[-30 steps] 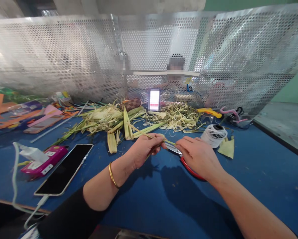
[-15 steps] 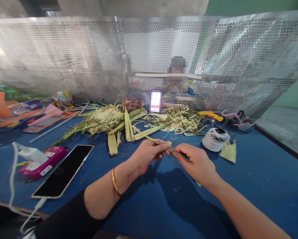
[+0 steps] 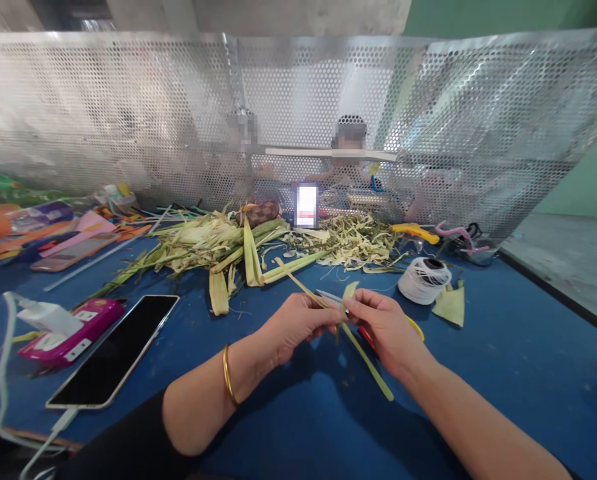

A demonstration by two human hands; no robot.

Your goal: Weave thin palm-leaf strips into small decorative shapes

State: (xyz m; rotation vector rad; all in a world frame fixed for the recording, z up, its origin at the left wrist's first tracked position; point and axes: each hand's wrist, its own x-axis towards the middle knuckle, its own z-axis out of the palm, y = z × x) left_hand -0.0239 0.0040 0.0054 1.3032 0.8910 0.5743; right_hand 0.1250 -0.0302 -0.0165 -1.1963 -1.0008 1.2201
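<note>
My left hand [image 3: 303, 319] is closed in a pinch on a narrow, pale green leaf strip [image 3: 366, 363]. One end of the strip points up and left, and the other slants down past my right hand. My right hand [image 3: 386, 327] is closed around scissors [image 3: 327, 296], whose silver blade lies across the strip by my left fingertips. Parts of their red and yellow handles show around the palm. A small pale leaf piece [image 3: 350, 289] stands up at the right fingertips. The two hands nearly touch, and the fingers hide part of the strip.
Heaped leaves [image 3: 198, 243] and shredded scraps [image 3: 361, 243] lie along the back. A white thread spool [image 3: 424, 280] stands at right beside a leaf piece [image 3: 450, 305]. At left are a phone [image 3: 116, 350] and a magenta power strip [image 3: 73, 330]. A perforated metal screen [image 3: 178, 100] rises behind.
The scissors' blade and red handle have come into sight between my hands. The strip now shows a long end hanging down to the right. The view has shifted slightly.
</note>
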